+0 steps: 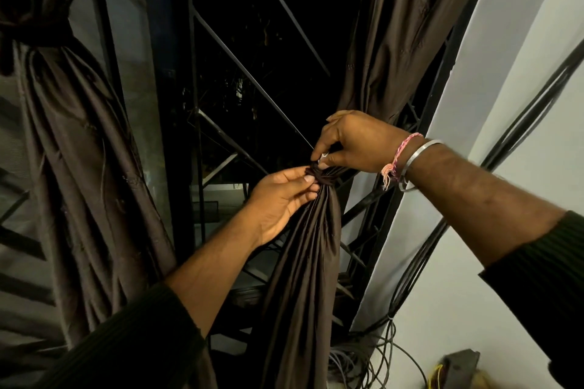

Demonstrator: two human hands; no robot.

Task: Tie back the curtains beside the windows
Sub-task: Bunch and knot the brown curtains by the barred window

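Pinching knot [319, 178] | left hand [281, 199] below | right hand [354, 142] above

Dim, warm, perhaps wide-angle edge warp.

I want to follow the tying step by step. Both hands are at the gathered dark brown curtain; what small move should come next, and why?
Probably pull the tie snug. The right hand pinches the small dark knot of the tie band from above, the left hand pinches it from the side, and the shiny dark brown curtain is already bunched below it.
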